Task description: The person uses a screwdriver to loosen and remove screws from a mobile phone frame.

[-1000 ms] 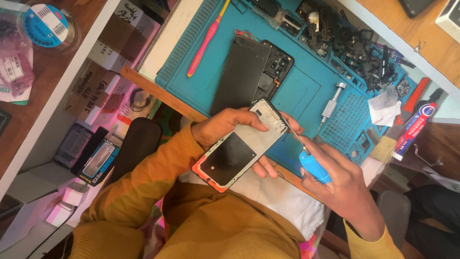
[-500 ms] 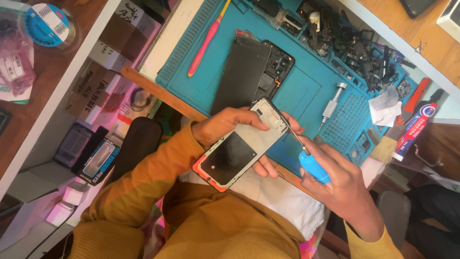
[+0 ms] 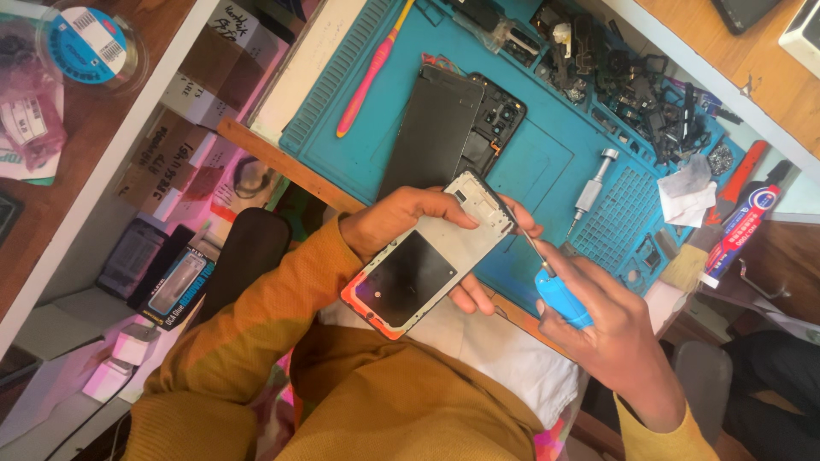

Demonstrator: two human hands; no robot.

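Left hand [image 3: 401, 224] clamps the phone frame [image 3: 427, 256], long axis running near-left to far-right; right hand [image 3: 611, 341] grips the blue screwdriver [image 3: 559, 294], tip at the frame's far-right corner.

brightness: well lit overall, daylight-like, strongest at the upper right of the frame
colour cast: pink-magenta tint along the lower left, over the small boxes [image 3: 128, 346] and the shelf edge
shadows: soft; a dim zone at lower centre between the shelf and the sleeve [image 3: 256, 333]; a dark corner at lower right
glare: mild sheen on the phone frame [image 3: 427, 256] at centre and on the clear lid [image 3: 85, 47] at upper left
focus: sharp at centre; the mat [image 3: 530, 171] and the loose parts [image 3: 649, 102] read clearly
blur: slight softness at the far lower corners
distortion: the view is tilted; straight edges run diagonally, with little bending
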